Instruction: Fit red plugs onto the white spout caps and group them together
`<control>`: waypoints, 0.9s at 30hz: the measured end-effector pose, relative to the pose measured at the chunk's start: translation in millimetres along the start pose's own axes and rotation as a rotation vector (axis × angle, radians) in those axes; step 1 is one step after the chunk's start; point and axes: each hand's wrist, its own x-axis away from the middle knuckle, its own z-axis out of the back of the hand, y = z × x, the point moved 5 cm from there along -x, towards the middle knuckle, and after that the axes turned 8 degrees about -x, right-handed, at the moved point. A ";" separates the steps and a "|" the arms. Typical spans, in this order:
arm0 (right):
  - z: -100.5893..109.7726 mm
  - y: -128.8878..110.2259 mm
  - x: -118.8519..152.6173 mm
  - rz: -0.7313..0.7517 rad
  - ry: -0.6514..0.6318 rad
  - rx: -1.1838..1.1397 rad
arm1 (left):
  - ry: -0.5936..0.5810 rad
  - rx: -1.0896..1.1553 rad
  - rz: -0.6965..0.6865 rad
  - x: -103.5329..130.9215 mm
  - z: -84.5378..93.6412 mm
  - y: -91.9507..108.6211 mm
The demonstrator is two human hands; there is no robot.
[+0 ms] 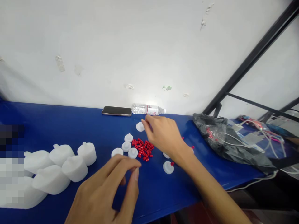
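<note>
My right hand [161, 132] reaches toward the back, its thumb and fingertips at a small white cap [140, 126]; whether it grips the cap is hard to tell. Nearer to me, my left hand [109, 189] has thumb and forefinger close together, and anything between them is too small to make out. A pile of small red pieces [144, 150] lies between the hands. Beside it sit several white caps [126, 147]. Under and beside my right forearm are white caps with red tips [168, 167], partly hidden.
Several large white containers [74, 168] stand at the left on the blue table [93, 127]. A phone [116, 111] and a clear bottle [148, 109] lie along the wall. At the right are a black plastic bag [226, 146], cables and a dark metal frame.
</note>
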 end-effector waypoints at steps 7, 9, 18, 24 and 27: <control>32.9 -16.0 93.3 0.110 0.004 -0.729 | -0.125 0.170 -0.073 5.0 -20.7 -6.4; 28.6 -10.6 99.2 0.067 -0.008 -0.683 | -0.132 0.213 -0.067 1.0 -21.8 -7.9; -20.9 22.5 77.5 -0.141 -0.243 -0.155 | -0.055 -0.153 -0.240 -4.8 -21.2 -31.6; -30.8 13.9 74.1 -0.123 -0.280 -0.044 | -0.115 -0.276 -0.197 4.4 -23.0 -45.3; -35.0 13.9 74.1 -0.109 -0.284 0.002 | -0.137 -0.233 -0.159 -0.1 -19.4 -43.2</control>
